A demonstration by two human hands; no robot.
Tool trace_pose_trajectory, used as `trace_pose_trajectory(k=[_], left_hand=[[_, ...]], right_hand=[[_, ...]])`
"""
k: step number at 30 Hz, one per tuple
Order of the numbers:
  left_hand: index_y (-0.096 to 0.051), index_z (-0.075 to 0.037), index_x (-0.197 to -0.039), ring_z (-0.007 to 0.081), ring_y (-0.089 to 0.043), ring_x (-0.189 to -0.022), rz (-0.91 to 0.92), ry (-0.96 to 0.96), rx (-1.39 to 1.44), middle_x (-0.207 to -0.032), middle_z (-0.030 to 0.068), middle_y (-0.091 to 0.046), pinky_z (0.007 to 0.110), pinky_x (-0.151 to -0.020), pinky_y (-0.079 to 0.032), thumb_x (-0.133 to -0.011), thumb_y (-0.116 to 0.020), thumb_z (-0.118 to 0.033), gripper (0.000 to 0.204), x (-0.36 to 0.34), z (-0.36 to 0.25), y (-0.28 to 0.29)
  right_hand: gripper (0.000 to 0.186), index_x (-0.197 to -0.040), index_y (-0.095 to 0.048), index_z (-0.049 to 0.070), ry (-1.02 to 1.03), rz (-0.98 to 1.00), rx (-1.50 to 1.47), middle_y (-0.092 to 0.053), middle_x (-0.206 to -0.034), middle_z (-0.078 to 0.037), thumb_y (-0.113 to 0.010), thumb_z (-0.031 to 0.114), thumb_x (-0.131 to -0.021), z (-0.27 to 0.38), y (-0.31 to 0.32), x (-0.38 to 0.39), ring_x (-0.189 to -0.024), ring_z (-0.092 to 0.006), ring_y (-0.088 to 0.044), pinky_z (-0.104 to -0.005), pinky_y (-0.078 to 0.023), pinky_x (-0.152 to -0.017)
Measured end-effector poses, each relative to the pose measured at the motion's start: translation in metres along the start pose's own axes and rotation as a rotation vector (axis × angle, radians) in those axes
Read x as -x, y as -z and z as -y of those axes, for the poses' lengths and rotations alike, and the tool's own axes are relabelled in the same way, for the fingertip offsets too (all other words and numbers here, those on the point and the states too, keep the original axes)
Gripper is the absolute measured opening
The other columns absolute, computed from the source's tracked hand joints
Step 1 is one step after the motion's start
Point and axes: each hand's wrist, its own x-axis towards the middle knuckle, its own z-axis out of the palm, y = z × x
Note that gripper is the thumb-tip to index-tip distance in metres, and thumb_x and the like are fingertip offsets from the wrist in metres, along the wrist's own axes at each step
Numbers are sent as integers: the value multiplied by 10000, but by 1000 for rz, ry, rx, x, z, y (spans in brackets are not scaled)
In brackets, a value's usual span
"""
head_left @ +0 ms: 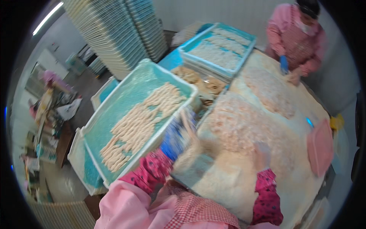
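My left hand (pixel 176 136), in a blue glove and smeared by motion, is over the near right rim of a white tray (pixel 131 173). A pale crumb-coated strip (pixel 187 121) shows at its fingers and appears to be gripped. Inside the tray, several rows of coated strips (pixel 143 124) lie on teal lining. My right hand (pixel 262 155) is at the near edge of a pile of coated pieces (pixel 244 124), on a table covered with pale crumbs (pixel 225 179). Motion blur hides its fingers and whatever may be in them.
A second filled tray (pixel 217 51) sits on stacked trays at the back, near bagged material (pixel 211 86). Tall tray stacks (pixel 110 34) rise behind. Across the table, a co-worker (pixel 295 38) has one blue-gloved hand near a further pile (pixel 268 91). A pink basin (pixel 320 147) stands at the right edge.
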Motion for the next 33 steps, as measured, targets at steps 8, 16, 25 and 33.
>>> trace_pose_trajectory(k=[8,16,25,33], left_hand=[[-463,-79,-1208,182,-551,-890,-677,-983,-1354,-1130,98,-564,345,-820,-438,-929,-341,-495,515,83,-308,17],[-322,-35,-1366,203,-388,-1226,-550,-250,-1820,-1323,124,-437,352,-1052,-243,-954,-319,-434,573,54,-302,52],[-353,7,-1334,216,-401,-1205,-49,-177,-1804,-1306,144,-435,332,-1028,-293,-917,-493,-294,533,13,-86,-5],[-472,-70,-1253,334,-538,-984,874,155,-2326,-1038,164,-570,399,-849,-429,-755,-650,-311,581,51,135,120]], right_hand=[[353,-978,-540,55,-1,-49,-197,-547,-889,-142,-615,-19,-641,16,0,1,-871,-328,-524,-410,-434,-747],[308,-974,-569,47,-350,-24,-356,-561,-787,-121,-612,-19,-677,5,14,7,-746,-293,-559,-346,-452,-668],[207,-908,-621,66,-202,150,-691,-620,-921,-110,-659,95,-706,37,29,101,-931,-254,-567,-351,-427,-846],[235,-961,-610,115,-223,91,-160,-557,-1045,-117,-618,190,-738,77,32,175,-1031,-290,-498,-401,-392,-889]])
